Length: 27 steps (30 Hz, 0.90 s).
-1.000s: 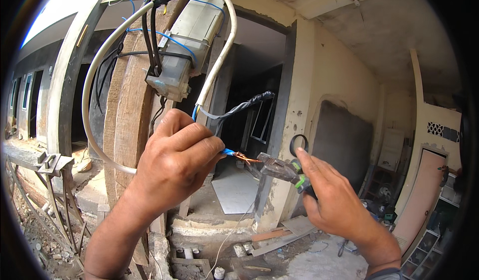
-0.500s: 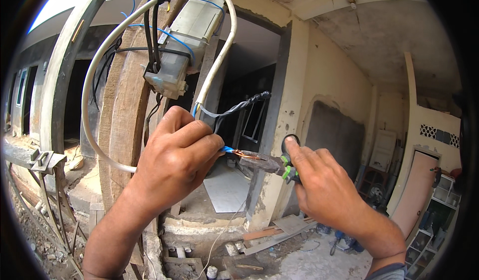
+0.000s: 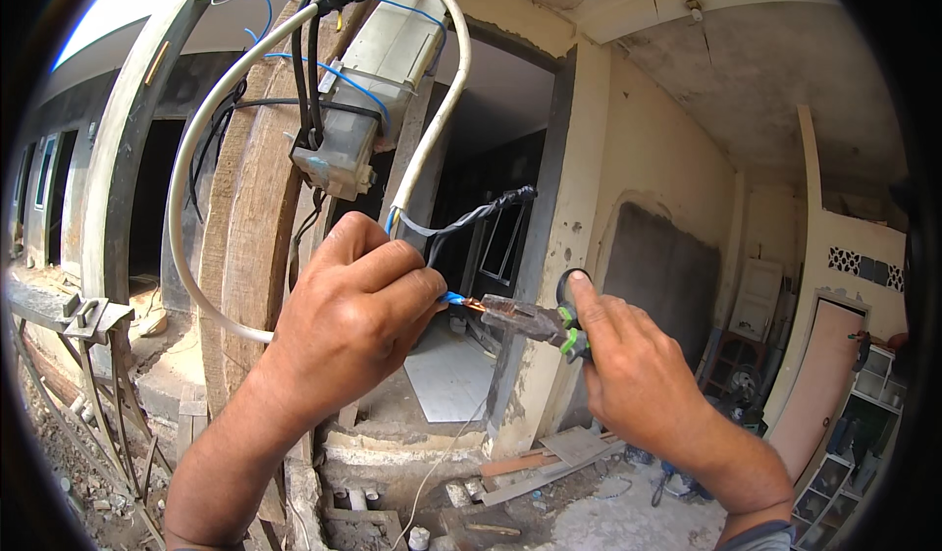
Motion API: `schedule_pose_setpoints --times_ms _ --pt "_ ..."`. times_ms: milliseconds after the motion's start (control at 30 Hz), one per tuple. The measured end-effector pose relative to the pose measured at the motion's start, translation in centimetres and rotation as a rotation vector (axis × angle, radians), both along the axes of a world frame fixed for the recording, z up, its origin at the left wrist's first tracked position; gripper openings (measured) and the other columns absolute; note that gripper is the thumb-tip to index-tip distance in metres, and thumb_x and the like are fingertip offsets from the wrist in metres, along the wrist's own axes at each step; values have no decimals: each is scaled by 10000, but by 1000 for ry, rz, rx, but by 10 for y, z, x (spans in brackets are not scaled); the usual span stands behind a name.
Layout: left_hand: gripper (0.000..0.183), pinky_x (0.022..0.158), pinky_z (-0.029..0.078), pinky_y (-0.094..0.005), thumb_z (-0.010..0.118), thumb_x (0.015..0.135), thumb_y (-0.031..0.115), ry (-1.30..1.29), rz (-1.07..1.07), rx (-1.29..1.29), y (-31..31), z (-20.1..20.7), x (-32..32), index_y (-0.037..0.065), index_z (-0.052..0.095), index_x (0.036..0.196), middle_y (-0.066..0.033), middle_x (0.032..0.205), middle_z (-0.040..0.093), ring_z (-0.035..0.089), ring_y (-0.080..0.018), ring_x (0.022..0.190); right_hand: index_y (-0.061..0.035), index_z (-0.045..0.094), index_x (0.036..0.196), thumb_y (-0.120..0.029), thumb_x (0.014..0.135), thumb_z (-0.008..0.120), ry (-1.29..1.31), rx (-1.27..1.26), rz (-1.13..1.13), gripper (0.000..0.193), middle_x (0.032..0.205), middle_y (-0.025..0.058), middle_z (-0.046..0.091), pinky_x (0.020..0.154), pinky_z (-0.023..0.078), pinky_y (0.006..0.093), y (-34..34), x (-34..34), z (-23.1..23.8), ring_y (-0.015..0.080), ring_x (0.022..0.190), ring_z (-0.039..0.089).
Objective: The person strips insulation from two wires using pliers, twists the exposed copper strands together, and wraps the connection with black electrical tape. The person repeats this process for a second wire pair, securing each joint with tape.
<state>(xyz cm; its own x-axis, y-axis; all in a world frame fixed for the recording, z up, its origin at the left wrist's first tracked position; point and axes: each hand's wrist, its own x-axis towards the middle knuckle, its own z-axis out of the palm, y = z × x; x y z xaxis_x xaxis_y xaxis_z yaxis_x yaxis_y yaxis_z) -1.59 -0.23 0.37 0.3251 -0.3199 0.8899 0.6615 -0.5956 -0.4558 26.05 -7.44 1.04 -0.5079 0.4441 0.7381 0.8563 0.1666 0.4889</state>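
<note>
Furthest left, well apart from the clear-fronted box (image 3: pixel 339 154), a metal frame (image 3: pixel 98 322) stands over rubble. Nearer the box, on its left, rises a rough wooden post (image 3: pixel 257 237), and in front of that post a white cable loop (image 3: pixel 176 198) curves down until the left hand hides it.

Below the box, the person's left hand (image 3: pixel 358 301) is closed, its fingers pinched around a blue wire (image 3: pixel 453 298). The wire pokes out below and to the right of the box, ending in bare copper strands (image 3: pixel 475 304). Above this hand, just right of the box, a second white length (image 3: pixel 430 134) comes down with blue and yellow conductors at its cut end, and a dark twisted lead (image 3: pixel 481 209) reaches away to the right.

Further to the lower right of the box, the pliers (image 3: pixel 530 320) point left, tips at the copper. Their jaws look nearly together; whether they clamp the strands firmly cannot be told. The right hand (image 3: pixel 648 374), furthest from the box of the two hands, is wrapped around the green-marked handles. A black ring-like thing (image 3: pixel 564 286) sits by its foremost finger, too partly covered to identify.

The step in hand appears to be working the stripped strands with the pliers. The next move seems to call for a steady left pinch and a firm, straight bite, clear of the blue insulation.
</note>
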Motion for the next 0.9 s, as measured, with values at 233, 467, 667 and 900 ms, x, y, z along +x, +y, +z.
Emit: schedule_pose_setpoints --times_ms 233,467,667,900 --pt "189 741 505 -352 849 735 43 22 -14 44 3 1 -3 57 739 887 -33 843 640 575 -246 826 45 612 1324 -82 864 713 -147 62 111 488 888 142 646 666 510 420 8 7 14 267 800 662" --pt "253 728 518 -357 882 713 48 47 -63 72 5 1 -10 59 757 933 -36 903 680 600 -254 843 24 654 1104 -231 1041 644 569 -1338 516 263 810 64 683 638 522 367 30 16 13 159 709 659" --pt "278 731 514 -356 893 701 48 65 -85 77 5 2 -9 54 765 948 -38 898 677 597 -253 838 44 585 1180 -202 1034 564 946 -2254 1306 286 904 215 667 670 544 393 64 3 -55 309 758 676" --pt "281 734 515 -358 892 701 43 70 -34 70 3 3 -8 57 761 949 -45 905 675 604 -258 841 61 561 1187 -356 1009 611 913 -2460 2072 457 793 229 646 541 546 430 86 -68 -133 345 612 659"
